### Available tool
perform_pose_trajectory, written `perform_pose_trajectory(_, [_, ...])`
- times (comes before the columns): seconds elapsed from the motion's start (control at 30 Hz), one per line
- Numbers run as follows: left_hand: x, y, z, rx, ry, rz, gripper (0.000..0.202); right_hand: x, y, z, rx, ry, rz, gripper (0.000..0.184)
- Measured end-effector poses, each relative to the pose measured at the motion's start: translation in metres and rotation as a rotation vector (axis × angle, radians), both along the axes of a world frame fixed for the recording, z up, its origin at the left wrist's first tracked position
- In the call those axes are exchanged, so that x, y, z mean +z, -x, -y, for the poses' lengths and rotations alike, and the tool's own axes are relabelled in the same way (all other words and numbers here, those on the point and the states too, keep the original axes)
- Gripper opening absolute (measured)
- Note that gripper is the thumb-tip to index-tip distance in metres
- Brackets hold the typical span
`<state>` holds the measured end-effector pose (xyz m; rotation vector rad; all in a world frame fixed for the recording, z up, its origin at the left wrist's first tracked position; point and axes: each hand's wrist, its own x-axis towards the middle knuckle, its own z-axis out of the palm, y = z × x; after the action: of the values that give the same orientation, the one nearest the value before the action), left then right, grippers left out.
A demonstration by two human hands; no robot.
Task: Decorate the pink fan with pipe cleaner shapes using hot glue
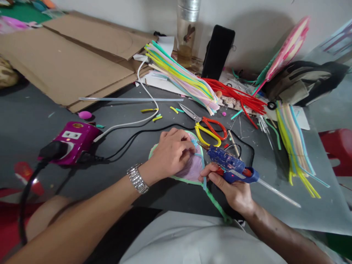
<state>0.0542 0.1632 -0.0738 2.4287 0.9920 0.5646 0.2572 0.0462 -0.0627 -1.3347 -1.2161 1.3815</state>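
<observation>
Two hands at work; the right hand (231,187) grips a blue hot glue gun (227,161). The left hand (172,156) clasps a lilac disc (194,169) rimmed with green pipe cleaner (185,179)

Dark grey counter (41,124) bearing flattened cardboard sheets (68,62) at back left and a purple power strip (73,141) at front left. Centre: a long glue stick (132,99) and scissors (205,124) with red and yellow handles. Back centre: a coloured pipe-cleaner bundle (178,79), touching red pipe cleaners (233,97). Right: a second bundle (294,146).
</observation>
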Motion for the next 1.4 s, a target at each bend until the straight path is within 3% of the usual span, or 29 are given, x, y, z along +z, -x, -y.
perform_pose_trajectory(0.6, [0.000,-0.001,0.001,0.020,-0.008,-0.013,0.018,0.003,0.001,-0.001,0.001,-0.019,-0.017,0.017])
perform_pose_trajectory(0.73, [0.002,0.002,-0.003,0.038,0.072,0.138,0.023,0.004,0.001,-0.003,0.002,-0.056,0.001,0.017])
perform_pose_trajectory(0.83, [0.007,0.007,-0.008,0.156,0.121,0.372,0.026,0.002,0.001,-0.003,-0.035,-0.070,-0.015,0.015])
perform_pose_trajectory(0.93, [0.018,0.016,-0.015,0.401,0.104,0.546,0.020,-0.002,0.001,-0.002,-0.068,-0.075,-0.046,0.012])
perform_pose_trajectory(1.03, [0.035,0.030,-0.018,0.612,0.038,0.769,0.010,-0.004,0.001,-0.001,-0.089,-0.082,-0.087,0.010])
perform_pose_trajectory(1.13, [0.048,0.047,-0.011,0.739,-0.044,0.936,0.002,-0.002,0.001,-0.002,-0.087,-0.099,-0.093,0.010])
perform_pose_trajectory(1.27, [0.048,0.063,0.016,0.908,-0.090,0.859,0.009,0.003,0.003,-0.005,-0.084,-0.124,-0.066,0.014])
perform_pose_trajectory(1.4, [0.032,0.063,0.048,0.790,0.052,0.661,0.012,0.005,0.005,-0.007,-0.111,-0.129,-0.073,0.016])
